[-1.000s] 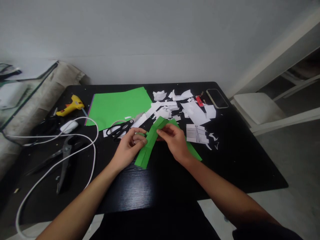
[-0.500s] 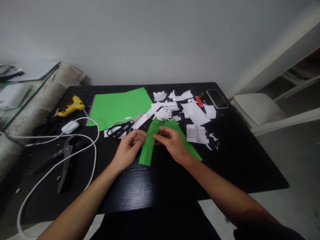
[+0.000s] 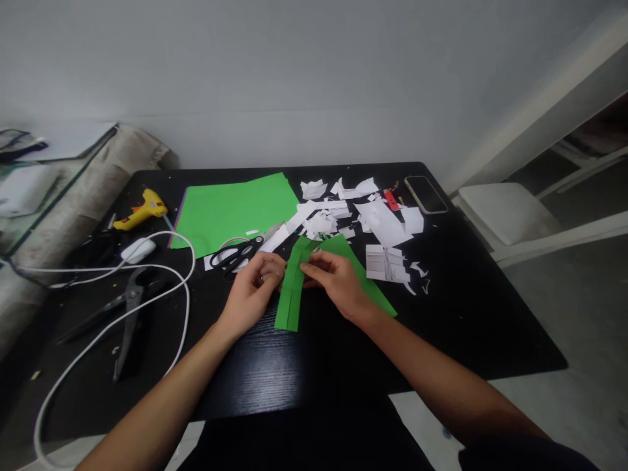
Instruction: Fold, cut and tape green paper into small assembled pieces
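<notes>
Between my hands is a folded green paper strip (image 3: pixel 292 294), creased lengthwise, its lower end angled toward me. My right hand (image 3: pixel 336 278) pinches its right edge between thumb and fingers. On the other side, my left hand (image 3: pixel 256 284) has its fingers curled at the strip's left edge; the fingertips are partly hidden behind it. A green paper piece (image 3: pixel 375 291) lies flat under and beside my right hand. Black-handled scissors (image 3: pixel 238 255) rest just beyond my left hand, close to a large green sheet (image 3: pixel 235 206).
White paper scraps (image 3: pixel 383 219) spread over the back of the black table (image 3: pixel 471 314), near a phone (image 3: pixel 426 194) and a red item (image 3: pixel 391 199). On the left are a yellow glue gun (image 3: pixel 144 209), a white cable (image 3: pixel 187 307), a white plug (image 3: pixel 138 250) and large shears (image 3: pixel 131 301).
The green strip's lower end has shifted slightly toward me and to the right. My left fingers have drawn a little left along its edge; my right hand keeps nearly the same place.
</notes>
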The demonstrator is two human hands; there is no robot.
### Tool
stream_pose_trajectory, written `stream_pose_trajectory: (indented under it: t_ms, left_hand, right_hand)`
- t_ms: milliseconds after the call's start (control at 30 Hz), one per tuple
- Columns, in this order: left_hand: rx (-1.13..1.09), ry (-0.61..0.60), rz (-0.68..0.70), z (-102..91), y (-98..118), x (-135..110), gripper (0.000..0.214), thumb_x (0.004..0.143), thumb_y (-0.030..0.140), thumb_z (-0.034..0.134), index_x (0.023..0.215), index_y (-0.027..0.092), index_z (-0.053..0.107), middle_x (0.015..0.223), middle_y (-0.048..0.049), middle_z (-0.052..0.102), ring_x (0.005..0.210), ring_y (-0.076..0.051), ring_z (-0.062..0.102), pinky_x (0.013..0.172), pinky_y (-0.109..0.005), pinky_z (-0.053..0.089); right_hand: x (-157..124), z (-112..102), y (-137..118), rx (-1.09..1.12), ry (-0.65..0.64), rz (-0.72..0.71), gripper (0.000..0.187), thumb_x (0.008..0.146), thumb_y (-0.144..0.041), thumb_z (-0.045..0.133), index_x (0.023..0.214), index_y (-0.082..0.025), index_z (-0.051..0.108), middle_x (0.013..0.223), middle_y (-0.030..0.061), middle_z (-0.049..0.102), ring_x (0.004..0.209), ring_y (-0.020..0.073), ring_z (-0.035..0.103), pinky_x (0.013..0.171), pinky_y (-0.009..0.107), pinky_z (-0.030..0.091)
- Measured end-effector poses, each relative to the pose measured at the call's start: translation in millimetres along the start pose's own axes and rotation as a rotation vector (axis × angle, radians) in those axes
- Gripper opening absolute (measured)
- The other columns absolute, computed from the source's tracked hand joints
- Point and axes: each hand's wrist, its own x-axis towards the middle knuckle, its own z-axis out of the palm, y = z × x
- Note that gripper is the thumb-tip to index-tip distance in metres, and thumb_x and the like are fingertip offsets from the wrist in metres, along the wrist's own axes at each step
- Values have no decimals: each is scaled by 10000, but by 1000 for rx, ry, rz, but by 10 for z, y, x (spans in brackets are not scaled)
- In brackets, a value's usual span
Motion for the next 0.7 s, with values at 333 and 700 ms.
stream_pose_trajectory:
  t_ms: [333, 700]
  left_hand:
    - [-30, -37, -58, 5, -39, -10, 272, 882, 295, 768, 1114, 212, 653, 743, 22, 668, 609, -132, 591, 576, -240, 438]
    - [101, -10, 62, -22, -62, -17, 99, 974, 282, 663, 1001, 209, 725, 807, -16, 731, 700, -158, 648, 632, -256, 489]
  right_hand:
    - [-23, -6, -13, -56, -37, -67, 174, 733, -327, 904, 853, -260, 796, 880, -5, 797, 859, 207, 766, 852, 408, 683]
    - [-47, 19, -67, 6, -75, -39, 134, 809, -353, 854, 887, -244, 840, 906, 15, 808, 871, 202, 768, 899, 403, 657]
